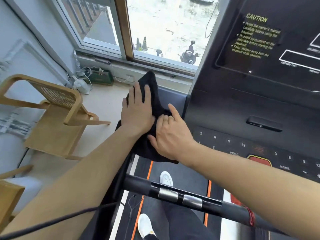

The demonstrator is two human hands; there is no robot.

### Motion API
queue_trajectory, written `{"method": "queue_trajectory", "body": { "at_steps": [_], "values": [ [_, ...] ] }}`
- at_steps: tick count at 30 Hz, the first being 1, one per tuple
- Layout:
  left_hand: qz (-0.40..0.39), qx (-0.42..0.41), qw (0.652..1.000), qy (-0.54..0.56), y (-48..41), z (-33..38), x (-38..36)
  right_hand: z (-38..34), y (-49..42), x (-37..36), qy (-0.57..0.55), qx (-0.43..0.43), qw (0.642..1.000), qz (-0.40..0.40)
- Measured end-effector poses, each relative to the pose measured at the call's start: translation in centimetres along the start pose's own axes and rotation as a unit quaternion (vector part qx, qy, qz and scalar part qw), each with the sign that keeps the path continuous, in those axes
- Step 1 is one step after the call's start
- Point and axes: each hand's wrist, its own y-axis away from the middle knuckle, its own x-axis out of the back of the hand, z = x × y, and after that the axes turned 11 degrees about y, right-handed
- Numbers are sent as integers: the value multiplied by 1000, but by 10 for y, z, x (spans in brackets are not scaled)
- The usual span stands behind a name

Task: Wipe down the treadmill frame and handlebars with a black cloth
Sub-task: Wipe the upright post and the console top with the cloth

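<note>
A black cloth is draped over the left frame arm of the treadmill, beside the console. My left hand lies flat on the cloth with its fingers spread, pressing it onto the arm. My right hand rests on the cloth's nearer part, fingers curled into the fabric and the index finger stretched toward the console edge. The cloth hangs down below both hands. A black handlebar with two metal sensor plates crosses the lower view under my forearms.
A wooden chair stands on the floor to the left. A window and its sill with cables and a green box lie ahead. The treadmill belt and my white shoes are below. A dark cable crosses the bottom left.
</note>
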Motion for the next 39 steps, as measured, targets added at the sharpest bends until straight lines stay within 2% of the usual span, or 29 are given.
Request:
{"method": "queue_trajectory", "body": {
  "at_steps": [4,6,9,12,14,16,18,22,24,26,29,32,35,37,39],
  "values": [
    [37,3,999,-37,2,6,-5,-14,0,-4,-62,-49,997,-18],
    [38,-2,999,-16,7,5,-5,-17,10,-10,-114,-85,990,-3],
    [45,-47,998,24,30,-5,-5,-20,28,-12,-134,-81,987,26],
    [40,-71,995,62,77,-25,-8,-32,45,-7,-125,-66,987,73],
    [30,-54,993,105,107,-40,-9,-35,57,-8,-124,-63,981,136],
    [22,-44,990,134,133,-50,-6,-33,71,-6,-131,-76,975,164],
    [20,-49,987,150,156,-52,-3,-34,88,2,-161,-107,970,147],
    [22,-74,980,185,190,-38,6,-42,123,13,-265,-175,948,21],
    [1,-106,984,140,203,-34,7,-52,137,11,-265,-171,949,-1],
    [-2,-117,986,120,215,-29,6,-68,145,11,-231,-132,963,-43],
    [46,-4,976,214,235,-17,14,-90,142,12,-264,-130,953,-66],
    [63,56,960,268,244,-14,23,-102,135,25,-318,-139,938,-24],
    [44,59,971,227,243,-20,22,-98,139,38,-337,-173,925,39],
    [40,17,984,170,242,-25,10,-83,152,44,-323,-186,924,81],
    [32,-42,993,106,238,-26,-9,-68,167,42,-213,-199,950,108]
  ]
}}
